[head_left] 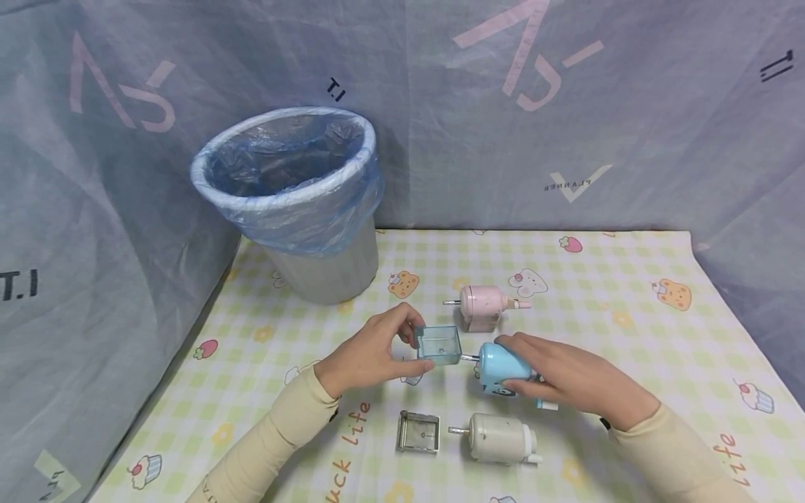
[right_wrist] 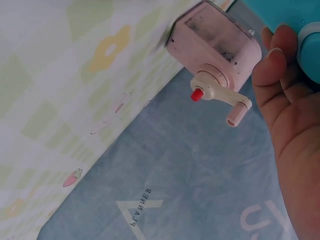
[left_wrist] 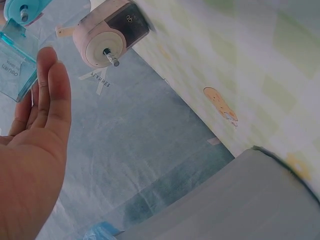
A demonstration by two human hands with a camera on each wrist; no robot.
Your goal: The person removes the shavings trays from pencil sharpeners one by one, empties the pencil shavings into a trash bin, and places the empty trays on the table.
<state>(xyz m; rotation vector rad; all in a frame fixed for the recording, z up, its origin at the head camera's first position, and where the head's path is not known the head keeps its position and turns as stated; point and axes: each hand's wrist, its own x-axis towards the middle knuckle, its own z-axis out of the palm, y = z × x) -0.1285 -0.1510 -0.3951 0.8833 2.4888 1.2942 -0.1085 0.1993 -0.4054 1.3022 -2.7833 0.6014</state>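
My left hand (head_left: pixel 379 348) pinches a clear blue shavings drawer (head_left: pixel 439 345) between thumb and fingers. Just right of it, my right hand (head_left: pixel 566 367) grips a blue crank pencil sharpener (head_left: pixel 503 365), whose metal rod points at the drawer. In the left wrist view the drawer (left_wrist: pixel 16 70) shows at the left edge, near the left fingertips. A pink crank sharpener (head_left: pixel 483 305) stands behind the blue one; its crank (right_wrist: pixel 222 94) faces the right wrist camera. Nearest the front, a cream crank sharpener (head_left: pixel 501 438) sits beside a smoky grey drawer (head_left: pixel 418 432) lying on the cloth.
A grey waste bin (head_left: pixel 327 269) lined with a blue plastic bag (head_left: pixel 352 209) stands at the back left. A green checked cloth (head_left: pixel 629 363) with cartoon prints covers the table. Grey-blue fabric (head_left: pixel 478 154) hangs behind and along the sides.
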